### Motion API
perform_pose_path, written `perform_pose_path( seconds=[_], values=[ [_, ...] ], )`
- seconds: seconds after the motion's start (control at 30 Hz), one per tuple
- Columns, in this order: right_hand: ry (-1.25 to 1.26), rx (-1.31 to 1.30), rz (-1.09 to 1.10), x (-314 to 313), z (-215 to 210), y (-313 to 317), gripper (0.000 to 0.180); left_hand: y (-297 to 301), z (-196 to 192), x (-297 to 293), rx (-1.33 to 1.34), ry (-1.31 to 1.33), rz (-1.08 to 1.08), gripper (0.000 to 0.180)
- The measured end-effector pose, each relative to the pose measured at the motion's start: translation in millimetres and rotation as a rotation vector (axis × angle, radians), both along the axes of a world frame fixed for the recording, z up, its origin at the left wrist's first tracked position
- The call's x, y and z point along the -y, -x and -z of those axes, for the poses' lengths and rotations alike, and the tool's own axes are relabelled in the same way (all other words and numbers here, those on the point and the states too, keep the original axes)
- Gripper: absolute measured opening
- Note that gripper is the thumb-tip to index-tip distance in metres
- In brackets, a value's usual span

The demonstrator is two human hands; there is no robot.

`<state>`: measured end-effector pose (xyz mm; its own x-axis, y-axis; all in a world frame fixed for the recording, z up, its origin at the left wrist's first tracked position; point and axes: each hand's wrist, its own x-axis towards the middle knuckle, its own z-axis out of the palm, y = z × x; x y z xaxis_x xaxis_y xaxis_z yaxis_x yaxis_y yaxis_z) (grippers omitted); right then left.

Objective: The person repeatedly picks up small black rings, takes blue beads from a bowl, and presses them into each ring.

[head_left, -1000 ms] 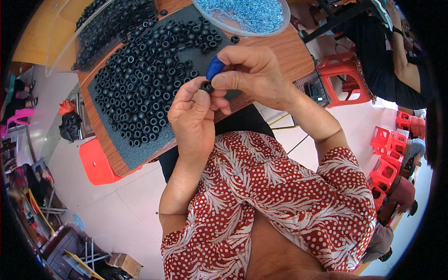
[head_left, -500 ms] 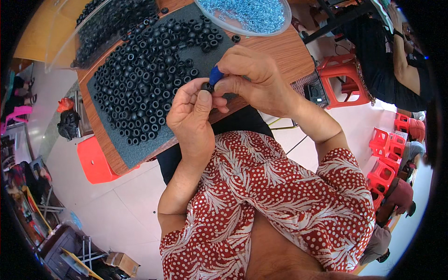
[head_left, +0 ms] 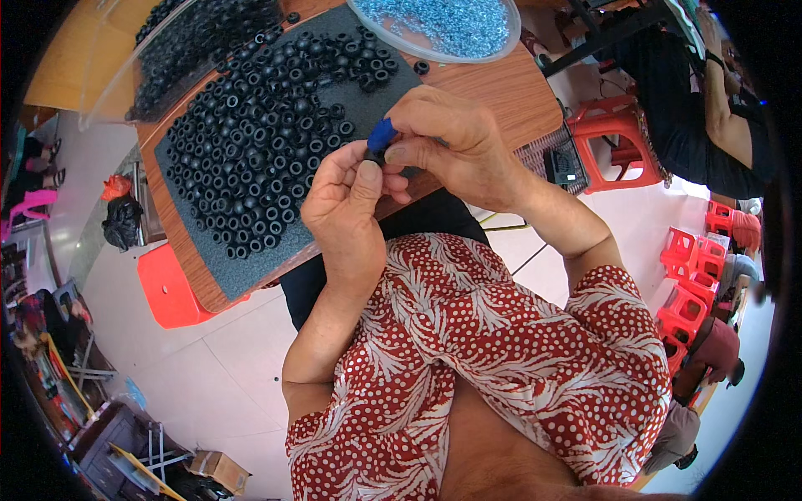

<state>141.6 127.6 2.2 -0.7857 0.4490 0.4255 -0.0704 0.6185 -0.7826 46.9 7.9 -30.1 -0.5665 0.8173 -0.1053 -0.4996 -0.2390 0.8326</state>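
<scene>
Dish of clear plastic, just past twelve o'clock, contains tiny blue shiny pieces; clear box towards eleven o'clock contains black ones. Left hand, wrist upright, pinches one black ring piece near twelve o'clock. Right hand, bent, brings thumb and blue-covered forefinger against it; whether these grip, I cannot tell.

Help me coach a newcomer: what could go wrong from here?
The small black piece could slip and drop, since the left hand has only a fingertip pinch on it. The blue covering on the right hand may dull the feel for so small a thing. The round tub of loose blue bits sits near an edge of the table, so a knock might spill them.
</scene>
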Motion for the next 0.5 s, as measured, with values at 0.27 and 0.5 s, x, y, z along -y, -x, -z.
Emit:
perform_pose_path(
  seconds=[0.27,0.5],
  values=[
    [0.461,0.023,-0.011,1.3,2.3,-1.1,0.012,1.4,2.1,-1.4,0.136,-0.026,0.037,0.022],
    [-0.034,-0.036,0.029,-3.8,6.6,2.1,0.017,-0.6,1.8,-2.5,0.015,-0.011,0.000,0.023]
  ],
)
